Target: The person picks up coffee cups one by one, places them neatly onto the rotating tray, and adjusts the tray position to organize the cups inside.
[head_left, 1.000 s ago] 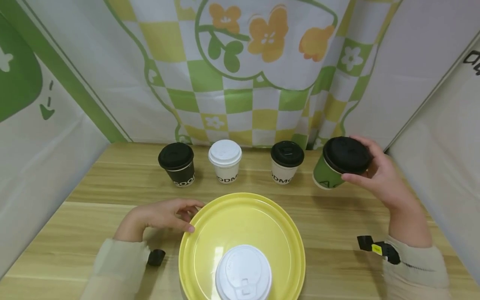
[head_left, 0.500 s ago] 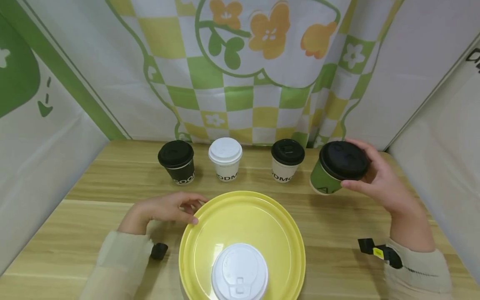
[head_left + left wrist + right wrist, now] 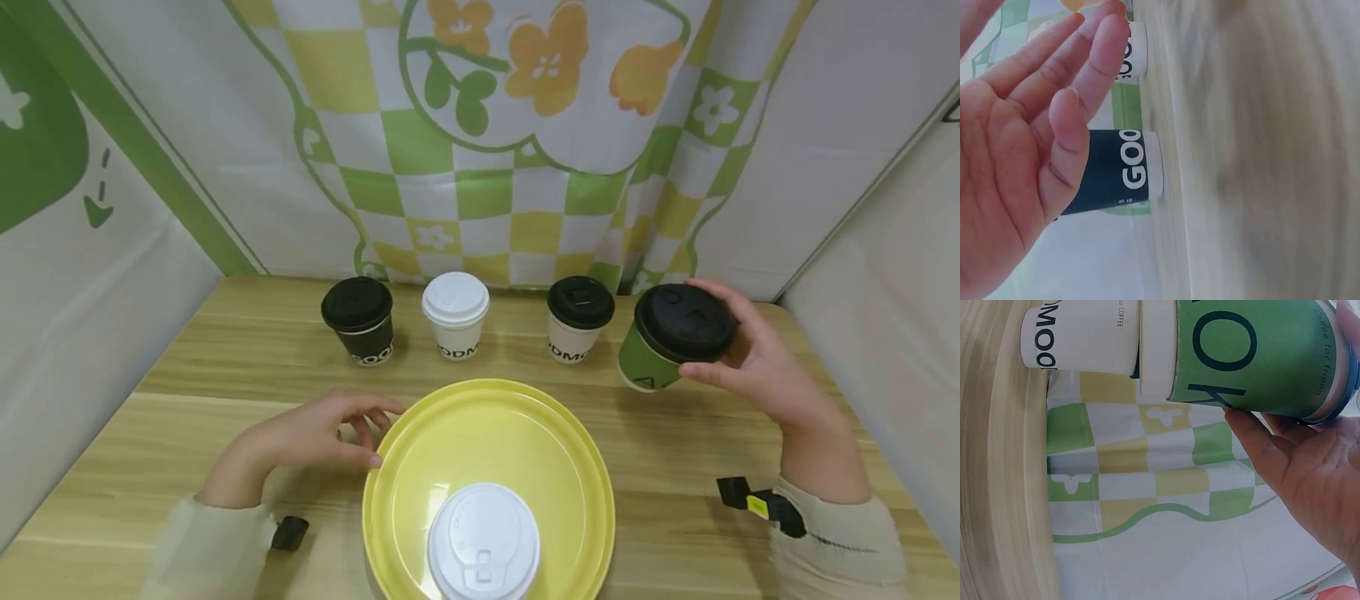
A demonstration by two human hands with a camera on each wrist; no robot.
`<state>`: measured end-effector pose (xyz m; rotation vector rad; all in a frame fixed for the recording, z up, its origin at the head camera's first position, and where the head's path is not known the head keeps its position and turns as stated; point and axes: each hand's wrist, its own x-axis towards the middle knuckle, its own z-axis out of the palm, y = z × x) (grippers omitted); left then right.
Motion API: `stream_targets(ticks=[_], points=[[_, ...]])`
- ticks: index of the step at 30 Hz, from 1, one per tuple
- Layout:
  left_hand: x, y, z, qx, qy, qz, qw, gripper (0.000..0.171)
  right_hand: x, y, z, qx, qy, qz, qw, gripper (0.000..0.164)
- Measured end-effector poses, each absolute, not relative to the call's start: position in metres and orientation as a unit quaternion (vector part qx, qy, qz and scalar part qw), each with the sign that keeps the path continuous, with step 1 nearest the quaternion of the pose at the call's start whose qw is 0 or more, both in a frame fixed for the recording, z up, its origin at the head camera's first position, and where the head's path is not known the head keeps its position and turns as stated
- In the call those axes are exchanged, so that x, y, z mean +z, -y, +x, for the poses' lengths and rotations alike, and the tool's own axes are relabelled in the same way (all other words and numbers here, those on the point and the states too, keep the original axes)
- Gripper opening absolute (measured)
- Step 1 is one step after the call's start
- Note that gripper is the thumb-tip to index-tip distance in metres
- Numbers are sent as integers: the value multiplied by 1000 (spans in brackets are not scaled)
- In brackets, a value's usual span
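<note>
Right hand [image 3: 765, 371]: clamped round the upper part of the green cup [image 3: 663, 342], thumb at the near side, fingers round the far side.
Green cup: at the right end of the row, lifted off the bench [image 3: 675, 475], just beside the black-lidded white cup [image 3: 579, 325].
Clearance: plain only from the right wrist, with a gap between cup base and wood; hard to judge from the head.
Lettering: large "OK" and small "Coffee for friend" legible from the right wrist; from the head, an "A" low on the side.
Black lid [image 3: 682, 319]: whole top visible from the head, only the edge from the right wrist.
Left hand [image 3: 322, 433]: fingers loosely extended, thumb apart from them, at the left rim of the yellow tray [image 3: 525, 442]; cannot tell whether touching.
Left wrist view: fingers across the upper part of the black cup [image 3: 360, 321]; "GOO" readable, base on the bench.
Yellow tray: round, between both hands, in front of the row; carrying a white lid [image 3: 483, 542], with everything beneath it hidden.
Row, left to right: black cup, white-lidded cup [image 3: 456, 321], black-lidded white cup; upright, apart.
Behind: checked cloth [image 3: 480, 187].
</note>
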<state>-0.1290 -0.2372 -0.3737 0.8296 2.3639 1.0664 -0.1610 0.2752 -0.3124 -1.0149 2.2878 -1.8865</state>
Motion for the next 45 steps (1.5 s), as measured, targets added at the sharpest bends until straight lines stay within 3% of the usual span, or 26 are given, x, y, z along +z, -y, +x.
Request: stream_targets(ticks=[7, 33, 45], points=[[-376, 241, -119, 412, -829, 303, 226, 71, -311, -274, -161, -601, -734, -317, 1, 87], [-389, 244, -142, 420, -812, 335, 228, 70, -315, -276, -155, -587, -748, -310, -4, 89], [-393, 244, -161, 435, -788, 354, 255, 64, -316, -273, -153, -575, -754, -316, 2, 92]])
